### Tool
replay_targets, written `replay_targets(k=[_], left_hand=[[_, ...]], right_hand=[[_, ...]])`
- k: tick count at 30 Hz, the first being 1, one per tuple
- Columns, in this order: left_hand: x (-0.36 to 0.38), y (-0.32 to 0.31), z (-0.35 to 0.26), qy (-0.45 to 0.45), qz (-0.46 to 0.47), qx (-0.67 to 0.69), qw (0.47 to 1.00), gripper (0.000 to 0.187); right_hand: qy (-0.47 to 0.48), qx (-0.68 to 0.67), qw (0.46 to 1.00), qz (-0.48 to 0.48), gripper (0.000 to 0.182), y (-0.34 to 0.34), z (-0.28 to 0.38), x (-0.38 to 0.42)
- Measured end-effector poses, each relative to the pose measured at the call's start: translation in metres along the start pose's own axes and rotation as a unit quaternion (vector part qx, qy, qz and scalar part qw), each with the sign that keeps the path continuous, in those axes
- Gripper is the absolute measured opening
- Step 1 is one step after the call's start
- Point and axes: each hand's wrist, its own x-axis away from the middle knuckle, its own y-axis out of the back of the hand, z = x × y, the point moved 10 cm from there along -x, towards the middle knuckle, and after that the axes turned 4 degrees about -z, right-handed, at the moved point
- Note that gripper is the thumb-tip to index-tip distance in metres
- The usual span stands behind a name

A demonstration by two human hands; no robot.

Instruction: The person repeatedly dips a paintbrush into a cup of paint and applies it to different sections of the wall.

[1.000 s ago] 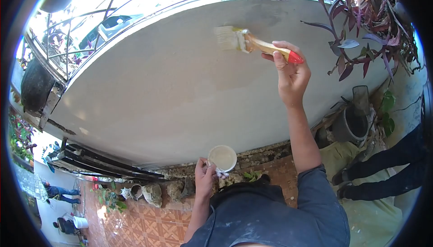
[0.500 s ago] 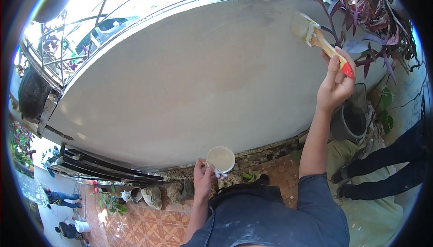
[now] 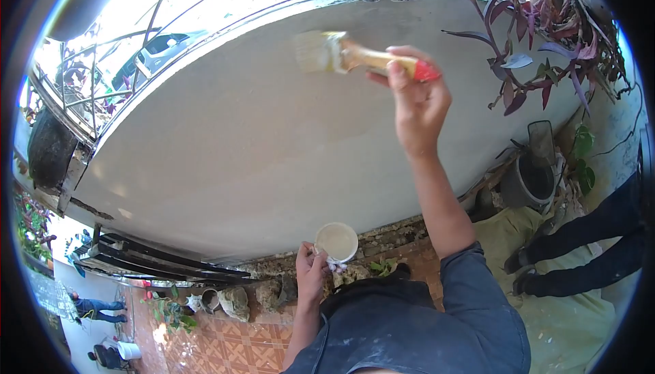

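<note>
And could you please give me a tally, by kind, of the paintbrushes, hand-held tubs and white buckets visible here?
Paintbrush, in the right hand: 1
Round tub, in the left hand: 1
White bucket, in the background at lower left: 1
Total: 3

Smooth matt wall (image 3: 239,149) — wooden brush handle (image 3: 374,59)
</note>
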Motion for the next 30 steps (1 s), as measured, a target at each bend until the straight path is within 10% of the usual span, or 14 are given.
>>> replay_targets(k=[12, 22, 30], left_hand=[[0.003, 0.006, -0.005, -0.001, -0.012, -0.010, 1.000, 0.012], [-0.002, 0.007, 0.007, -0.009, 0.008, -0.016, 1.000, 0.012], [0.002, 0.012, 0.005, -0.011, -0.007, 0.011, 1.000, 0.012]], right_hand=[[0.240, 0.249, 0.929, -0.130, 0.018, 0.091, 0.086, -0.024], [-0.020, -0.006, 0.995, -0.099, 0.017, 0.043, 0.018, -0.010], [0.186, 0.125, 0.954, -0.198, 0.017, 0.072, 0.065, 0.001]])
